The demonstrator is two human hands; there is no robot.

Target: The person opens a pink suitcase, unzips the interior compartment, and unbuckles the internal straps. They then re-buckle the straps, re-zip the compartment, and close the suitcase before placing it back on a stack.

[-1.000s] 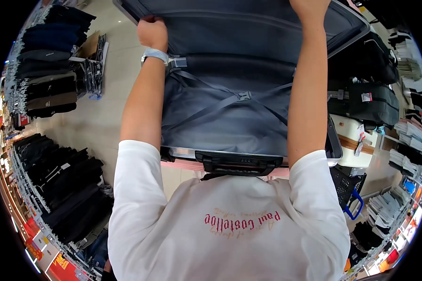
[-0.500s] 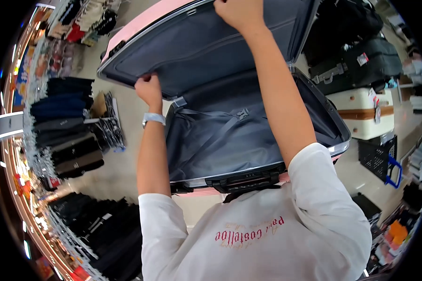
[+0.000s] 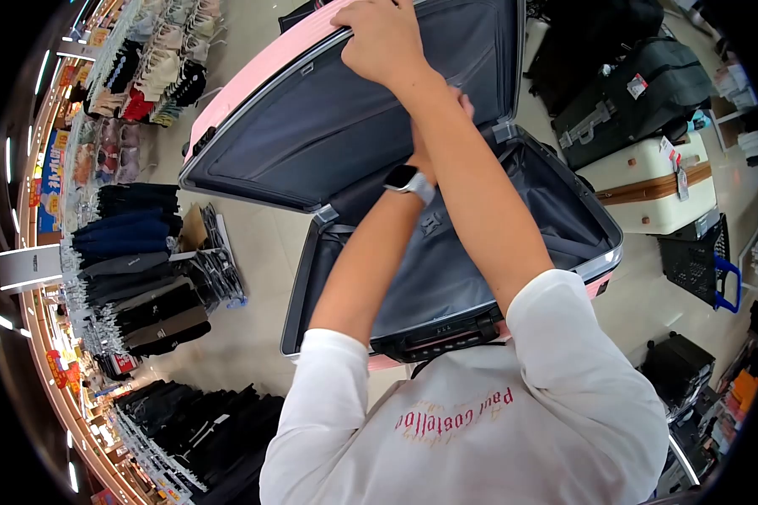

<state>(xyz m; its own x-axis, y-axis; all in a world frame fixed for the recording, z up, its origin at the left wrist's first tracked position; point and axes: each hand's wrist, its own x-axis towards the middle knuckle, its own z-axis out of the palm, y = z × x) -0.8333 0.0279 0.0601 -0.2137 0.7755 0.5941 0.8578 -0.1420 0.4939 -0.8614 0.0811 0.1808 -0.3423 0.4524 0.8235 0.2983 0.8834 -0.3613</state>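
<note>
A pink hard-shell suitcase (image 3: pixel 605 271) stands open before me, its dark grey lined lid (image 3: pixel 269 164) tilted up. My right hand (image 3: pixel 385 42) is at the lid's upper rim, fingers curled over the edge. Behind my right forearm, my left hand (image 3: pixel 464 104) reaches up to the lid's inner lining. Only a few fingertips show, so its grip is hidden. A watch (image 3: pixel 403 178) sits on my left wrist. Below, the lined base holds crossed straps with a buckle (image 3: pixel 430 223), and a black carry handle (image 3: pixel 438 339) is on the near side.
Dark suitcases (image 3: pixel 640 93) and a cream suitcase (image 3: pixel 669 198) stand at the right, near a black basket with a blue handle (image 3: pixel 727 282). Racks of dark clothes (image 3: pixel 147 269) line the left. A black case (image 3: pixel 680 366) is at the lower right.
My left hand has left the lid's left edge and moved right, passing behind my right forearm. My right hand has shifted left and down along the rim. The view has shifted slightly.
</note>
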